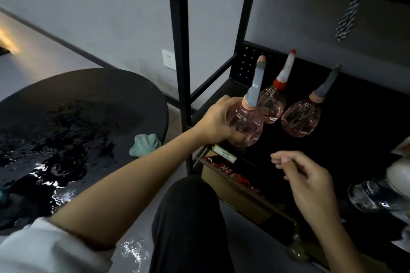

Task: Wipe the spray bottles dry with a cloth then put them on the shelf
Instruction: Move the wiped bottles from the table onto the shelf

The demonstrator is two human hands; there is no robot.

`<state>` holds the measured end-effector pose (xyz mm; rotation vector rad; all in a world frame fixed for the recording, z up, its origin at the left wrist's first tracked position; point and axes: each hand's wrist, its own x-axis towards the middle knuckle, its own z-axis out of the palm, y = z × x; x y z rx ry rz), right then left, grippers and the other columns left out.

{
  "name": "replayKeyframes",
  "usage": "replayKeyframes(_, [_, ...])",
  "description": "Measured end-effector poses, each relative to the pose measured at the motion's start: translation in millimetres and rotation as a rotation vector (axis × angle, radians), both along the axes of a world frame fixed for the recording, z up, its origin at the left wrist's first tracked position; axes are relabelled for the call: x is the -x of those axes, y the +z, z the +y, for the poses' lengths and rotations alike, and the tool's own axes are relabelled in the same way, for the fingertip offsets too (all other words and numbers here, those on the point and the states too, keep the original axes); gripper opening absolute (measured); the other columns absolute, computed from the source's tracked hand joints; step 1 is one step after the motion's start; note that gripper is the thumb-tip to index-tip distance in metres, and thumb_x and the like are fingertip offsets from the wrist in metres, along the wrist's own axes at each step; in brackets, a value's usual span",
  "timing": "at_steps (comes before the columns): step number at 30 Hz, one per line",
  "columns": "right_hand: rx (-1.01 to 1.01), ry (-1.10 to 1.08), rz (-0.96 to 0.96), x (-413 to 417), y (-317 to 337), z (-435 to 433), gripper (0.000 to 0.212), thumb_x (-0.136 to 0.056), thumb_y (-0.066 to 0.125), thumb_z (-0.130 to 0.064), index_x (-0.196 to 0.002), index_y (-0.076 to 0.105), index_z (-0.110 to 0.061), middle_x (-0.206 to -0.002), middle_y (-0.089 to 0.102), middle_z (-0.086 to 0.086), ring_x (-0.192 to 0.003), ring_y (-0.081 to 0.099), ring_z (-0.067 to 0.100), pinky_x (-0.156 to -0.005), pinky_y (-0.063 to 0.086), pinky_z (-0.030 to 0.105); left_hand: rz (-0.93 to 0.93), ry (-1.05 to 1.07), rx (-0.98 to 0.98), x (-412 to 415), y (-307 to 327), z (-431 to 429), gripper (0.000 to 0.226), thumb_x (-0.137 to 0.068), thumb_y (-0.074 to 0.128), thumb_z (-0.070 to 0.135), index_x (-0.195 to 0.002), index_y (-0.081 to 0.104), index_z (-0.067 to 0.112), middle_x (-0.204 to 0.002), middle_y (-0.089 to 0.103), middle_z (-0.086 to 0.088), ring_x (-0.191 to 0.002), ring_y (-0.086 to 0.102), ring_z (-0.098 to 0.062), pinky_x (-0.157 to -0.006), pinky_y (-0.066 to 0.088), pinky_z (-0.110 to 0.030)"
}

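at the front left corner of the shelf (355,144), the left hand (213,123) gripped a pink bottle (245,127) round its belly, thumb and fingers curled on it, its grey nozzle pointing up and tilted slightly back. whether its base touched the shelf board i could not tell from the head view. two more pink bottles stood further in. one with a red and white nozzle (272,104) was just behind the held one, and one with a grey nozzle (300,118) stood to its right. the right hand (310,186) hovered over the shelf's front edge, fingers loosely curled, holding nothing. the cloth (144,145) lay bunched at the edge of the round table (93,88), whose top was wet, well apart from both hands.

i judged the step to be the setting down of this bottle. to do it well, i would lower it straight until the base sat flat, keeping it clear of the neighbour behind so the tall nozzle did not knock it. it should also sit back from the front lip and the upright post (184,73). the grip should loosen only once the bottle stood by itself, and the free hand could steady the neighbour.
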<state>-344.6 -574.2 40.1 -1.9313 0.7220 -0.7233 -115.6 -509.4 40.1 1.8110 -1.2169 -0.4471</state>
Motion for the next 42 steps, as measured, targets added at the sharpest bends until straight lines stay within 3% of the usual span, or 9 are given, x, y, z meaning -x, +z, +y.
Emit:
replayKeyframes(2, [-0.006, -0.008, -0.003, 3, -2, -1, 0.025, -0.095, 0.052, -0.01, -0.088, 0.069, -0.026, -0.093, 0.069, -0.019, -0.09, 0.064, -0.001, -0.068, 0.049, 0.013, 0.016, -0.033, -0.032, -1, -8, -10, 0.086, -0.06, 0.09, 0.014, -0.135, 0.049, 0.017, -0.117, 0.049, -0.006, -0.107, 0.052, -0.015, -0.087, 0.044, -0.013])
replayKeyframes(12, [-0.018, -0.027, 0.015, 10, -15, -10, 0.018, -0.093, 0.053, -0.019, -0.091, 0.07, -0.025, -0.093, 0.069, -0.017, -0.092, 0.065, 0.001, -0.069, 0.048, 0.01, 0.063, -0.12, -0.131, -8, -31, -41, 0.086, -0.06, 0.089, 0.014, -0.134, 0.047, 0.018, -0.126, 0.048, 0.001, -0.116, 0.049, -0.014, -0.095, 0.045, -0.025])
replayKeyframes(18, [-0.039, -0.031, 0.013, 5, -19, -8, 0.022, -0.087, 0.048, -0.027, -0.09, 0.07, -0.025, -0.093, 0.069, -0.018, -0.092, 0.065, 0.001, -0.069, 0.049, 0.011, 0.101, -0.141, -0.166, -11, -33, -49, 0.091, -0.055, 0.09, 0.024, -0.135, 0.045, 0.02, -0.129, 0.052, 0.001, -0.12, 0.052, -0.018, -0.103, 0.047, -0.042])
replayKeyframes(23, [-0.05, -0.012, 0.032, 0, -20, -4, 0.022, -0.096, 0.054, -0.012, -0.089, 0.07, -0.026, -0.093, 0.069, -0.018, -0.092, 0.065, 0.001, -0.069, 0.05, 0.013, 0.116, -0.166, -0.187, -12, -33, -49, 0.092, -0.058, 0.089, 0.023, -0.137, 0.043, 0.02, -0.133, 0.05, 0.001, -0.124, 0.049, -0.018, -0.105, 0.045, -0.043])
replayKeyframes(26, [-0.037, 0.001, 0.025, -4, -18, -1, 0.02, -0.09, 0.05, -0.023, -0.089, 0.07, -0.025, -0.093, 0.069, -0.017, -0.092, 0.065, 0.001, -0.069, 0.049, 0.012, 0.119, -0.173, -0.202, -10, -31, -47, 0.095, -0.058, 0.088, 0.023, -0.139, 0.039, 0.022, -0.133, 0.051, 0.0, -0.125, 0.049, -0.018, -0.106, 0.044, -0.043])
replayKeyframes(31, [-0.023, 0.032, 0.027, -15, -12, 4, 0.02, -0.095, 0.052, -0.017, -0.091, 0.07, -0.024, -0.094, 0.069, -0.017, -0.092, 0.065, 0.0, -0.069, 0.048, 0.011, 0.126, -0.14, -0.13, -3, -20, -27, 0.103, -0.067, 0.086, 0.016, -0.15, 0.025, 0.016, -0.146, 0.04, -0.004, -0.134, 0.038, -0.017, -0.108, 0.032, -0.025])
replayKeyframes(34, [-0.017, 0.052, 0.035, -24, -6, 7, 0.023, -0.096, 0.052, -0.009, -0.092, 0.071, -0.022, -0.093, 0.07, -0.014, -0.092, 0.064, -0.001, -0.069, 0.049, 0.012, 0.157, 0.0, -0.047, -3, -15, 0, 0.084, -0.075, 0.081, 0.02, -0.146, 0.035, 0.019, -0.145, 0.042, -0.002, -0.131, 0.041, -0.014, -0.103, 0.036, -0.023])
replayKeyframes(38, [0.007, 0.08, 0.009, -42, 2, 16, 0.022, -0.095, 0.052, -0.009, -0.092, 0.071, -0.021, -0.092, 0.071, -0.012, -0.091, 0.065, 0.0, -0.07, 0.048, 0.012, 0.255, 0.132, 0.077, -11, -14, 47, 0.037, -0.086, 0.071, 0.014, -0.121, 0.059, 0.015, -0.119, 0.062, -0.001, -0.106, 0.062, -0.013, -0.09, 0.052, -0.024])
replayKeyframes(42, [0.025, 0.134, 0.015, -62, 7, 31, 0.023, -0.096, 0.051, -0.012, -0.092, 0.07, -0.025, -0.094, 0.07, -0.014, -0.092, 0.064, 0.0, -0.071, 0.049, 0.013, 0.285, 0.206, 0.111, -24, -18, 99, 0.018, -0.09, 0.064, 0.005, -0.108, 0.066, 0.006, -0.099, 0.068, -0.007, -0.088, 0.066, -0.019, -0.08, 0.055, -0.022])
